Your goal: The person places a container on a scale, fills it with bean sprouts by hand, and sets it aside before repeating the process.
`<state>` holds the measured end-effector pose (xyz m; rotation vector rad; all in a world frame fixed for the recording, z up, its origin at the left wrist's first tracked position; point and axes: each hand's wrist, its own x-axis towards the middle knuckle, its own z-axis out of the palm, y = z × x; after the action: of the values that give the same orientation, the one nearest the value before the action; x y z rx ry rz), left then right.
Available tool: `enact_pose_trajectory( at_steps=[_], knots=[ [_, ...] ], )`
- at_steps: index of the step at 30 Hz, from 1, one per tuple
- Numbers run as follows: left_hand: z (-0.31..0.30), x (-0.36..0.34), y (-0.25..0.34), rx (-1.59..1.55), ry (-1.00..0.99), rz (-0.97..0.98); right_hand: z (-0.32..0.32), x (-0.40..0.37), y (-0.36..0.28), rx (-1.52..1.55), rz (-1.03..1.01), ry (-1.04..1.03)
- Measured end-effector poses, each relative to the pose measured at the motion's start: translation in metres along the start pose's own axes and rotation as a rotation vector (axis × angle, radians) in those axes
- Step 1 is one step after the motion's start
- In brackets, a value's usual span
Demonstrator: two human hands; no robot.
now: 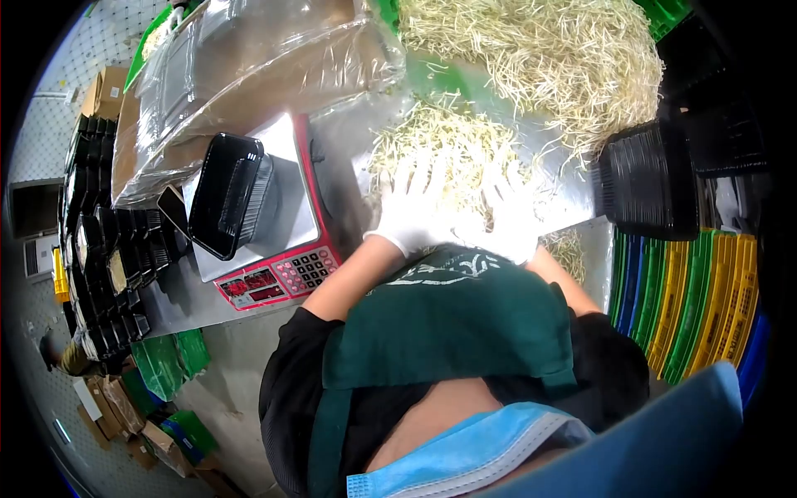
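Note:
My left hand, in a white glove, lies with its fingers stretched out over the near edge of a small heap of bean sprouts. Close beside it, my right hand, gloved the same way, rests on the heap's right side with fingers apart. Neither hand is closed around anything; some fingertips are partly lost among the sprouts. The heap sits on a metal table. To the left, a black plastic tray stands on a red-framed weighing scale.
A larger mound of bean sprouts lies at the back. Stacked black trays stand at right, above green, yellow and blue crates. A plastic-wrapped box is behind the scale. More black trays are piled far left.

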<state>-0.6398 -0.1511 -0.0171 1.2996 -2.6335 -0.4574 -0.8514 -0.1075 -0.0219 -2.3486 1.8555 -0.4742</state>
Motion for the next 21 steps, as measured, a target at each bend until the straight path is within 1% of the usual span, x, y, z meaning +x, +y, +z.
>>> enact_pose_trajectory(
  at_steps=[2, 3, 5, 6, 7, 8, 9, 11, 12, 13, 15, 16, 17, 19, 20, 21],
  knots=[
    [-0.001, -0.004, 0.005, 0.082, 0.007, -0.103, 0.007, 0.008, -0.004, -0.101, 0.015, 0.088],
    [0.008, 0.006, -0.007, 0.083, 0.009, -0.106, 0.013, 0.018, 0.001, -0.100, 0.012, 0.089],
    [0.031, 0.035, -0.041, -0.242, 0.168, -0.046, 0.024, 0.056, 0.023, 0.137, -0.071, 0.227],
    [0.028, 0.043, -0.045, -0.239, 0.176, -0.051, 0.029, 0.077, 0.038, 0.251, -0.039, 0.191],
    [0.020, 0.050, -0.046, -0.296, 0.251, -0.107, 0.031, 0.090, 0.048, 0.364, -0.007, 0.154],
    [0.011, 0.053, -0.044, -0.354, 0.328, -0.163, 0.011, 0.101, 0.039, 0.519, 0.133, 0.122],
    [-0.002, 0.052, -0.038, -0.353, 0.338, -0.165, 0.002, 0.107, 0.046, 0.705, 0.086, 0.119],
    [-0.035, 0.050, -0.026, -0.595, 0.582, -0.087, -0.032, 0.110, 0.035, 1.314, 0.004, 0.152],
    [-0.042, 0.052, -0.029, -0.641, 0.525, -0.100, -0.062, 0.106, 0.020, 1.390, 0.117, 0.090],
    [-0.041, 0.049, -0.031, -0.645, 0.522, -0.108, -0.067, 0.106, 0.017, 1.512, 0.024, 0.089],
    [-0.040, 0.046, -0.033, -0.747, 0.373, -0.081, -0.058, 0.108, 0.028, 1.371, 0.228, -0.269],
    [-0.055, 0.030, -0.018, -0.533, 0.284, -0.187, -0.045, 0.104, 0.034, 0.800, -0.075, -0.079],
    [-0.026, 0.020, -0.033, -0.433, 0.275, -0.219, -0.034, 0.095, 0.039, 0.745, -0.105, -0.049],
    [-0.025, -0.007, -0.022, -0.109, 0.125, -0.423, -0.031, 0.063, 0.056, 0.866, 0.003, 0.089],
    [-0.010, -0.018, -0.026, -0.108, 0.120, -0.424, -0.027, 0.043, 0.075, 0.618, 0.041, 0.155],
    [0.016, -0.029, -0.034, -0.036, 0.247, -0.413, -0.020, 0.023, 0.090, 0.370, 0.079, 0.213]
  ],
)
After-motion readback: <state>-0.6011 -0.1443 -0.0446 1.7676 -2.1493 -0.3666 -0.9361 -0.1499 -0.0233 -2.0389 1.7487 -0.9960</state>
